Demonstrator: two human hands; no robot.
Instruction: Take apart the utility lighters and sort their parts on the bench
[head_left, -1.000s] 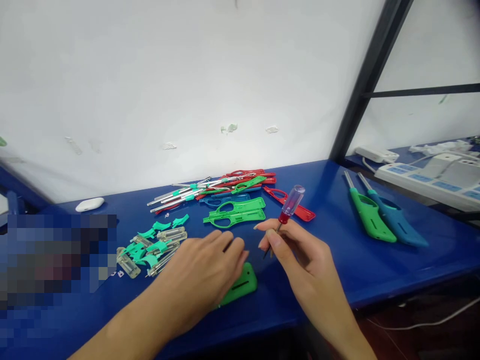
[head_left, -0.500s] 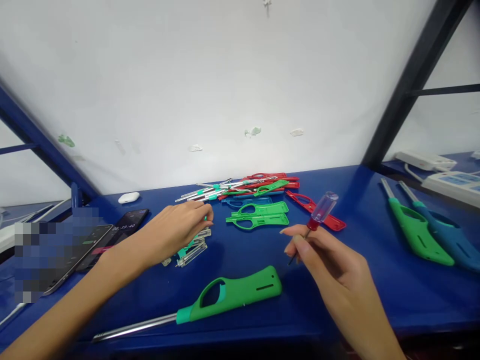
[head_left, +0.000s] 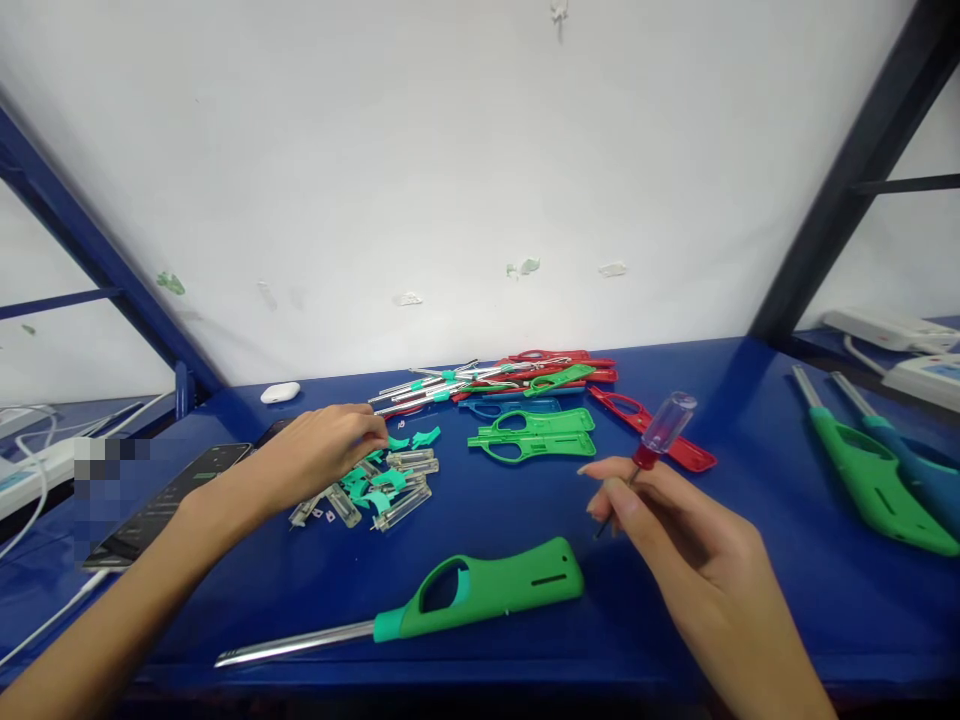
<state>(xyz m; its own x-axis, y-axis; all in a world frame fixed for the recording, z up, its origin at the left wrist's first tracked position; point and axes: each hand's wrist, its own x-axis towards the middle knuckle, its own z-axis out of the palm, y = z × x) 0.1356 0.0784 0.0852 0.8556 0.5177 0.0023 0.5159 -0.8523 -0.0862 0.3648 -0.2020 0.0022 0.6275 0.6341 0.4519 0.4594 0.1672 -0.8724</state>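
My right hand [head_left: 686, 545] pinches a small screwdriver [head_left: 666, 428] by its thin dark shaft; the clear purplish handle with a red collar tilts up. Beyond the pile of small parts is my left hand [head_left: 341, 440], its fingers curled and pointing down, their tips partly hidden. Below and beside it lie teal triggers [head_left: 388, 478] and clear fuel tanks [head_left: 405, 508]. One teal trigger [head_left: 426, 437] sits just right of those fingers. A green utility lighter [head_left: 491, 590] with a metal barrel lies in front, between both hands, untouched.
Green casing halves [head_left: 536, 445], a red casing half [head_left: 694, 457] and a heap of metal barrels [head_left: 420, 388] lie toward the wall. At right are a green lighter [head_left: 870, 470] and a blue lighter [head_left: 911, 450]. Phones [head_left: 161, 510], cables and a white case [head_left: 280, 392] are at left.
My left hand has moved left, away from the green casing halves, uncovering more of the teal triggers. My right hand still holds the screwdriver. The view has turned slightly left.
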